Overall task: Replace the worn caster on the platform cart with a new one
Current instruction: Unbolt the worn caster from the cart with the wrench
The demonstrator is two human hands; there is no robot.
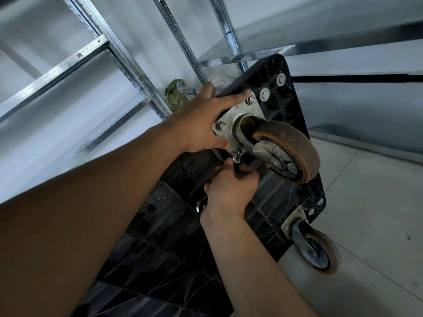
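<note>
Two hands are working on the worn caster (286,152), mid-frame on the tipped cart (174,225). The left hand (206,120) is lying spread, bracing the plate (229,117). The right hand (231,186) is gripping what looks like a wrench (235,158) at the lower bolt (239,153). Unbolting seems to be underway, and the next move calls for turning that bolt loose.
</note>
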